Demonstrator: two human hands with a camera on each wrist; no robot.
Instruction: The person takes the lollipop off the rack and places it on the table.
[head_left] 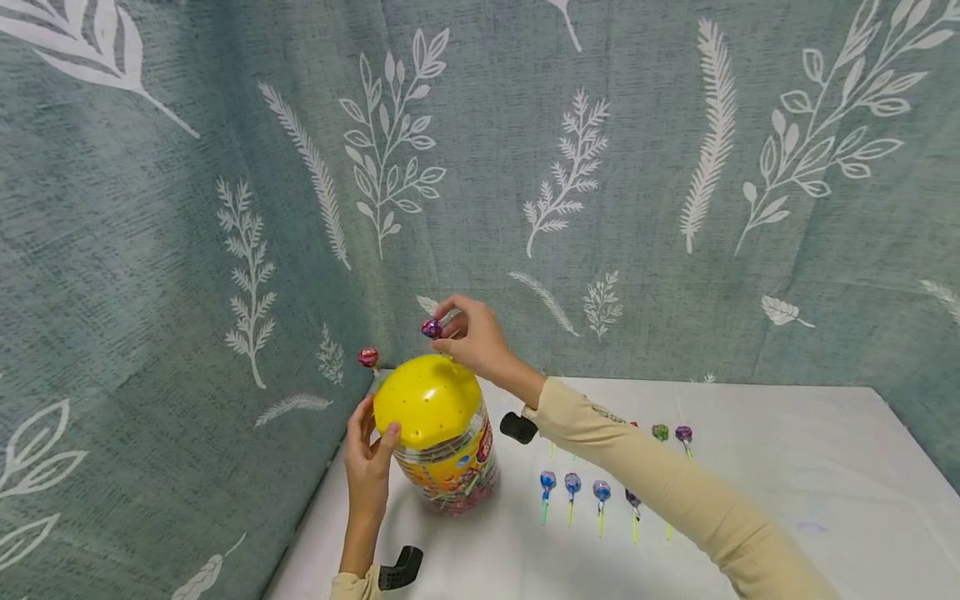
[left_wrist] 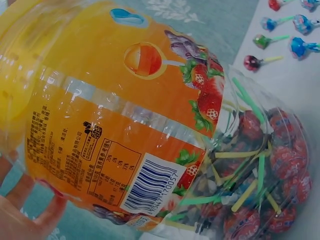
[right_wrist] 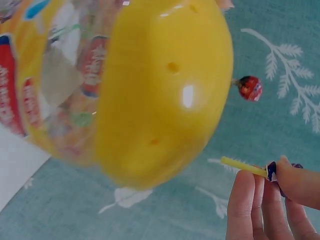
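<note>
A clear plastic candy jar (head_left: 461, 479) with a domed yellow lid (head_left: 429, 400) stands on the table, tilted in the head view. Small holes dot the lid. My left hand (head_left: 367, 467) grips the side of the lid, thumb in front. Above the lid, my right hand (head_left: 476, 342) pinches a purple-wrapped lollipop (head_left: 431, 328); its yellow stick (right_wrist: 242, 166) points toward the lid in the right wrist view. A red lollipop (head_left: 368, 357) sticks out from the lid's far left side. Inside the jar lie several red-wrapped lollipops (left_wrist: 287, 160) with green and yellow sticks.
To the right of the jar, several lollipops (head_left: 573, 483) lie in rows on the white table (head_left: 810, 467), some behind my right sleeve (head_left: 645, 467). A green leaf-patterned cloth (head_left: 480, 167) hangs behind the table and along its left side.
</note>
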